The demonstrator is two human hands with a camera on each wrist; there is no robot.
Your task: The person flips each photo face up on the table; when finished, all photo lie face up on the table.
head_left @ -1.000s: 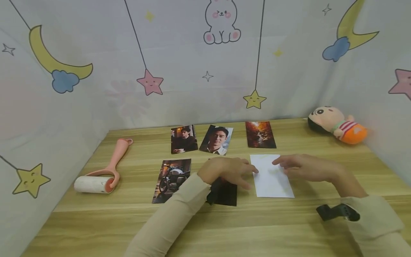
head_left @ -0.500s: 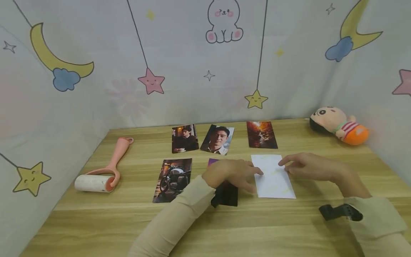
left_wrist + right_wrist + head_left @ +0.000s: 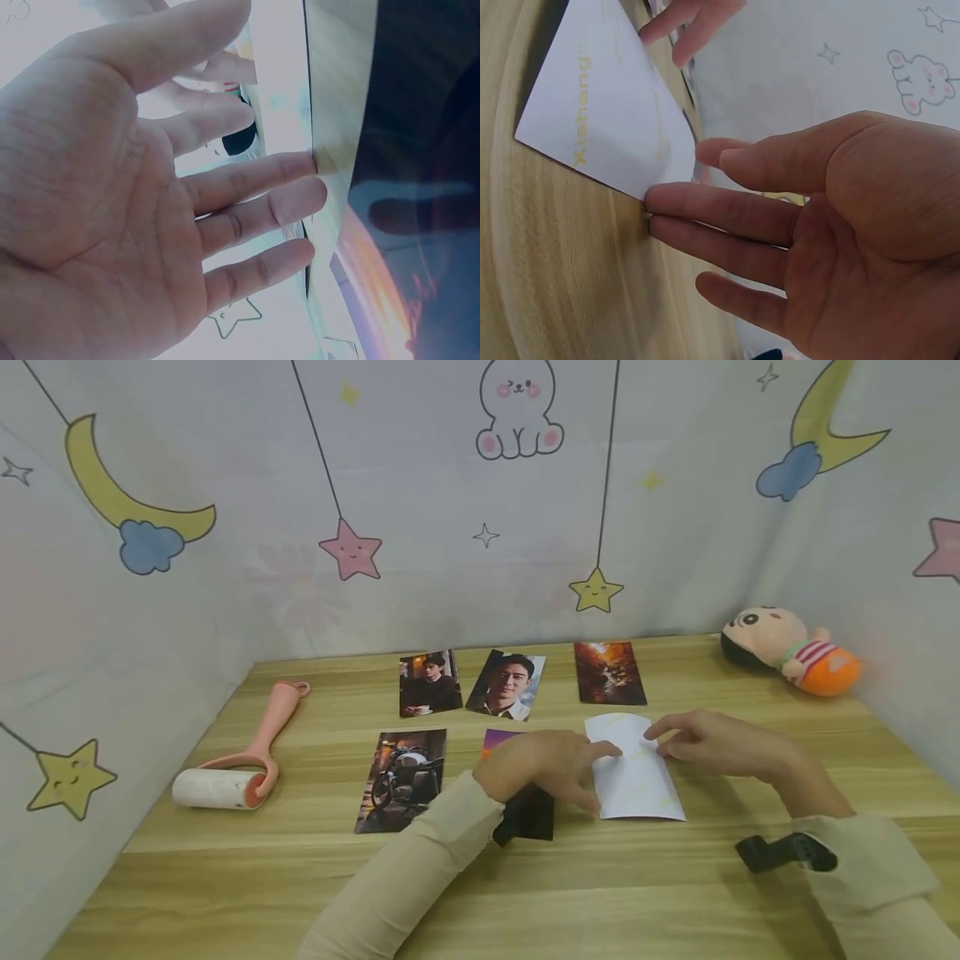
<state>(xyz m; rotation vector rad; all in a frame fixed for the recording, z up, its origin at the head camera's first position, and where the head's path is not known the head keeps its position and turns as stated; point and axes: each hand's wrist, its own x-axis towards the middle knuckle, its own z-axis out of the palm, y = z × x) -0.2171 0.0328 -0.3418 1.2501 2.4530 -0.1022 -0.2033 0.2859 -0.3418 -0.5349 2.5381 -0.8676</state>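
Observation:
A photo print [image 3: 637, 772] lies face down, its white back up with yellow lettering [image 3: 583, 109], and bows upward between my hands. My left hand [image 3: 543, 764] reaches over the print's left side, its index fingertip at the left edge. In the left wrist view the fingers [image 3: 247, 180] extend nearly straight, apart from the thumb. On the other side my right hand [image 3: 720, 743] touches the right edge with extended fingertips. The right wrist view shows two fingers [image 3: 720, 210] against that edge. A purple-and-dark photo [image 3: 536, 818] is partly hidden under my left hand.
Face up lie a motorcycle photo [image 3: 401, 781], two portrait photos [image 3: 430, 685] and an autumn scene photo [image 3: 610, 672]. A pink-handled lint roller [image 3: 225, 785] rests at left, a plush doll [image 3: 791, 652] at back right. A patterned curtain [image 3: 435, 510] encloses the wooden table [image 3: 600, 902].
The face-down print lay flat before and is now arched, its far edge raised. My left index finger has shifted slightly right over it; the right hand has barely moved.

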